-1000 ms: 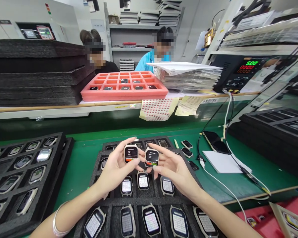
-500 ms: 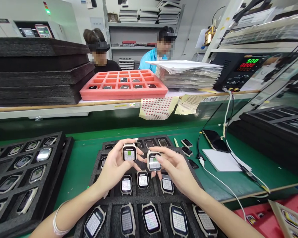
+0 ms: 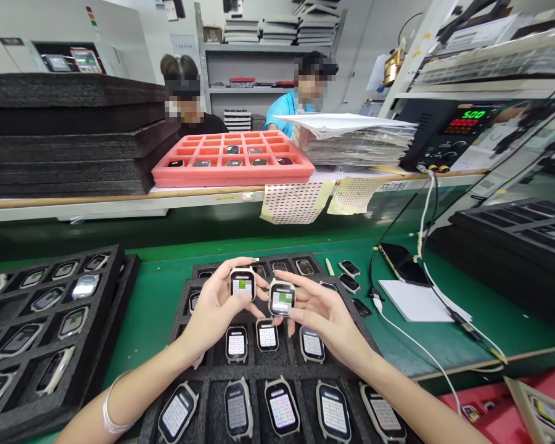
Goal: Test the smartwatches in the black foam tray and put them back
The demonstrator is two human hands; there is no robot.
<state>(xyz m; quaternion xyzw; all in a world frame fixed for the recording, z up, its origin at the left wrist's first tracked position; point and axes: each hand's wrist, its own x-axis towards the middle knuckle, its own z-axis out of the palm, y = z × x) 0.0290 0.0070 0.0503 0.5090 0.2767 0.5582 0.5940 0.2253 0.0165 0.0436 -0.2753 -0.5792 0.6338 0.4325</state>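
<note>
Just above a dark-grey foam tray [image 3: 277, 364] with deep pockets, a worker's bare left hand [image 3: 217, 308] has its thumb and fingers closed around a cream-cased, rounded-square watch [image 3: 242, 285], parted only as wide as the case; close beside it, the right hand [image 3: 324, 311] pinches a matching cream-cased watch [image 3: 282, 297], thumb at the lower edge and index finger along the top; both lit screens show a pale grid with a green patch. Below, more cream-cased watches [image 3: 282, 408] lie face up in the tray's pockets, several with white grids glowing; left of the tray sits another dark foam tray [image 3: 97, 308] of watches; right of it, on the green tabletop [image 3: 150, 296], lie a black rectangular phone [image 3: 404, 264] and a white paper pad [image 3: 420, 302]; beyond it, a salmon-pink foam box [image 3: 231, 179] rests on a raised shelf [image 3: 203, 205], with a blue-topped co-worker [image 3: 284, 109] farther back.
</note>
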